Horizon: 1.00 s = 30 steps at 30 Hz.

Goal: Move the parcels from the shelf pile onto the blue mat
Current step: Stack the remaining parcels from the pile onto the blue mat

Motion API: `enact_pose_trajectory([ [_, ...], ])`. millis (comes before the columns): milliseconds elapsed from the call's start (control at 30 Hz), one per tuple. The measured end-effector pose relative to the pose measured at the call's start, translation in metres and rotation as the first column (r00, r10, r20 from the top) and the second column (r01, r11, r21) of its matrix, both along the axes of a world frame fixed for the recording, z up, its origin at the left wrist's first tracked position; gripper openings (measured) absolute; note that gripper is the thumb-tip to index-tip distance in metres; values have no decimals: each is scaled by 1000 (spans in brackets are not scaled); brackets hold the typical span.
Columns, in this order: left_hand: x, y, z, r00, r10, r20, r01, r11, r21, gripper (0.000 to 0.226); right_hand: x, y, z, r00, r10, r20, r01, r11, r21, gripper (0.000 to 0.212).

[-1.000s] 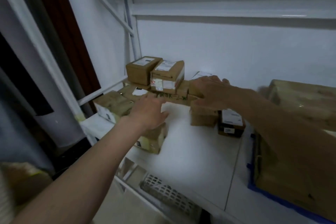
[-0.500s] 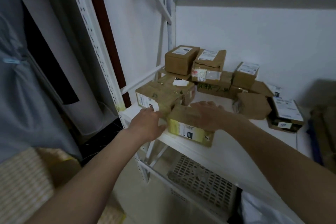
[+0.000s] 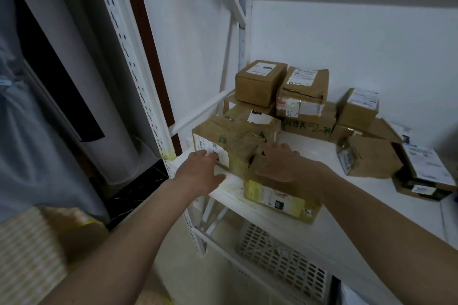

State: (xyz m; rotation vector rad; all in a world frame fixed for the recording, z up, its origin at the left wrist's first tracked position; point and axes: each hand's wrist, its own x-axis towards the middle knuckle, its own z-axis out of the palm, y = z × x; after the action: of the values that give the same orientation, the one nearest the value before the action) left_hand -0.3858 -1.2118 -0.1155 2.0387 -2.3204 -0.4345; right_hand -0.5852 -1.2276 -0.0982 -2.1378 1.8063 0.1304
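Note:
A pile of brown cardboard parcels [image 3: 304, 86] stands in the back left corner of the white shelf [image 3: 371, 205]. A low parcel with a yellow-taped front [image 3: 275, 199] lies at the shelf's front edge. My right hand [image 3: 280, 166] lies on top of it, fingers reaching its far edge. My left hand [image 3: 200, 171] touches the labelled front face of a larger taped parcel [image 3: 230, 138] just behind and to the left, thumb spread out. The blue mat is not in view.
A lone parcel [image 3: 369, 158] and a flat dark box with a white label [image 3: 423, 176] sit on the shelf's right side. A perforated white upright [image 3: 138, 69] rises at the left. A white slotted basket [image 3: 285, 262] sits beneath the shelf.
My right hand left the back pile and came down onto the front parcel. My left hand shifted to the face of the larger taped parcel. The view swung left, away from the mat.

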Motion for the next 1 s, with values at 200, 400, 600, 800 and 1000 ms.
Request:
enact_pose_trajectory([
  [200,15,-77,-6,989,83,-122,-88,995,-37,99,12,-53,-12,992,-78,98,73,996,44,97],
  [400,35,-137,-30,962,202,-185,-192,979,69,141,21,-78,-20,978,-96,188,65,985,160,94],
  [600,40,-163,-40,898,235,-371,-183,968,170,136,24,-94,-18,950,-162,267,102,969,225,65],
  [800,40,-158,-7,956,163,-244,-143,985,98,126,33,-100,-26,862,-288,417,226,955,193,109],
  [1000,52,-140,41,962,43,-269,-61,996,-59,127,42,-84,9,762,-358,539,400,915,42,128],
])
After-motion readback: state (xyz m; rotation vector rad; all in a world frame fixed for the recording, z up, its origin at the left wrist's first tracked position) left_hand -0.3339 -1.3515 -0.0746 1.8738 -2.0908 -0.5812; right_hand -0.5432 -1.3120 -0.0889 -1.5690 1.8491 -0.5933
